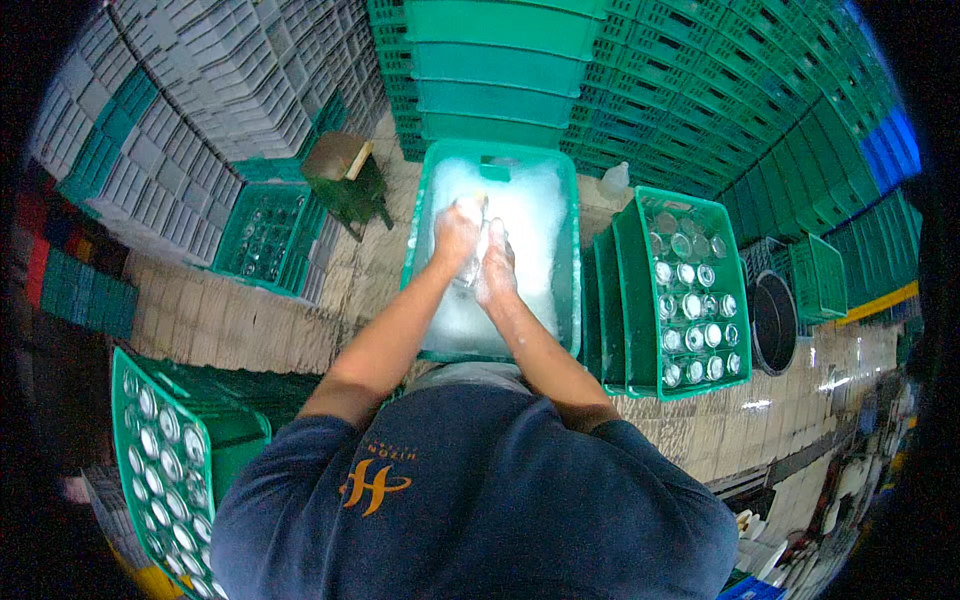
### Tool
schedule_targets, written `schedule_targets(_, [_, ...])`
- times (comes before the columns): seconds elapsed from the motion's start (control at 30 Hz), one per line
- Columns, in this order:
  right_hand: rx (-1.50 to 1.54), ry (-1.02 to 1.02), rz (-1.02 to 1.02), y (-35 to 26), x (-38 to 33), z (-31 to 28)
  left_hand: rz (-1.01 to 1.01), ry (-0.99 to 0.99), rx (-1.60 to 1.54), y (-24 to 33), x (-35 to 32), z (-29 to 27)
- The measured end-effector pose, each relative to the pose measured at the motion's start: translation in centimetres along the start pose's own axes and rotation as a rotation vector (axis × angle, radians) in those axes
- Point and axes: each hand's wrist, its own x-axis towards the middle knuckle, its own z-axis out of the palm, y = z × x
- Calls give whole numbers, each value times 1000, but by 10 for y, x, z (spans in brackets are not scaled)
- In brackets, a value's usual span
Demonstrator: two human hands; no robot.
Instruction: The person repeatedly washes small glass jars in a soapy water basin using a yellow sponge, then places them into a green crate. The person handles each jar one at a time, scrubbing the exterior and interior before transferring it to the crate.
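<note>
Clasping clear glass (468, 271); right hand (497, 266) curled

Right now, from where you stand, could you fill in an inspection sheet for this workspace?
Surface: pale tiled floor under a green tub.
Job's things: white foam in the tub; glasses in the right-hand crate.
Clutter: brown stool, pale jug, black bucket.
Grip: left hand and right hand close together at what looks like a clear glass; exact hold blurred.
Cables: nothing seen.
Surroundings: stacked green crates ahead, grey crates ahead-left.
</note>
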Motion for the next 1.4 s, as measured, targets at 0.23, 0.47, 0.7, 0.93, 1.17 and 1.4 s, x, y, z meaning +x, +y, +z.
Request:
schedule_targets(0.23, [337, -184, 102, -16, 11, -11, 47, 296, -321, 29, -39, 6])
schedule_targets(0.47, [402, -384, 199, -10, 4, 11, 572, 230, -325, 0, -12, -11])
schedule_targets(0.7, [51, -155, 219, -1, -5, 14, 248, 96, -326, -32, 22, -16])
schedule_targets(0.93, [180, -53, 4, -19, 3, 2, 96, 202, 26, 8, -23, 17])
schedule_targets(1.17, [348, -243, 232, -37, 9, 13, 390, 235, -149, 18, -15, -7])
schedule_targets(1.4, [282, -410, 374, -50, 6, 6, 128, 27, -645, 15, 18, -12])
